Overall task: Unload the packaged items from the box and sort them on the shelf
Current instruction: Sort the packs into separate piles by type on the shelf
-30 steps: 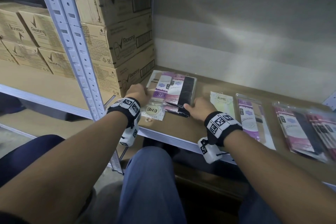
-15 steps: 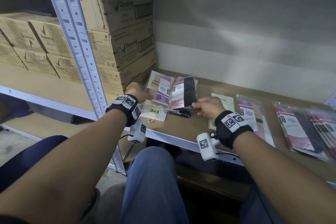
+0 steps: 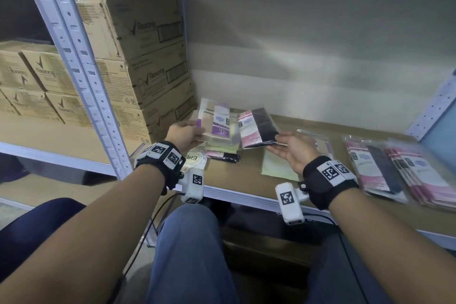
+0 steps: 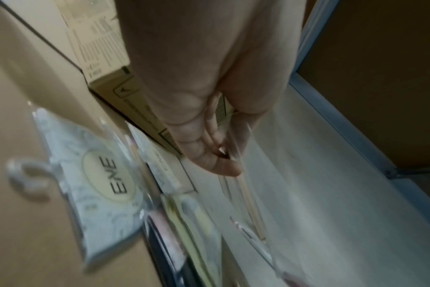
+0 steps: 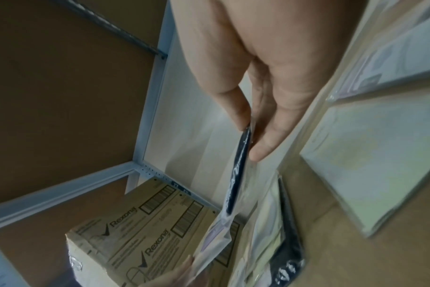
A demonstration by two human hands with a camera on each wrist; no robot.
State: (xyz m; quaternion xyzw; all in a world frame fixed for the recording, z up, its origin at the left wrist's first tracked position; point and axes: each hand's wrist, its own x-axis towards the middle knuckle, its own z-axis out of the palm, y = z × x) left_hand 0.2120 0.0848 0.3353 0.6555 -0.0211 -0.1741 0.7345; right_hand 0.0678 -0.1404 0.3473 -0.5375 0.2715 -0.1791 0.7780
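Note:
My left hand (image 3: 183, 132) grips a clear packet with a purple label (image 3: 217, 119), raised above the shelf (image 3: 249, 168). To its right, my right hand (image 3: 291, 147) pinches a pink and black packet (image 3: 259, 127) by its near edge, thumb on top and fingers (image 5: 265, 143) under it. The black edge of that packet (image 5: 238, 170) shows in the right wrist view. Under both hands a small pile of packets (image 3: 222, 153) stays on the shelf, with a white ENE packet (image 4: 103, 174) at its left. In the left wrist view my left hand (image 4: 224, 155) curls round a thin clear packet edge.
Stacked Rexona cartons (image 3: 148, 61) stand at the shelf's left end, close behind the left hand. A pale green packet (image 3: 276, 165) lies by the right wrist. Rows of pink and black packets (image 3: 394, 170) cover the right part. A perforated upright (image 3: 74, 57) rises on the left.
Both hands have lifted their packets off the pile and drawn them apart, the left one rising left, the right one moving right.

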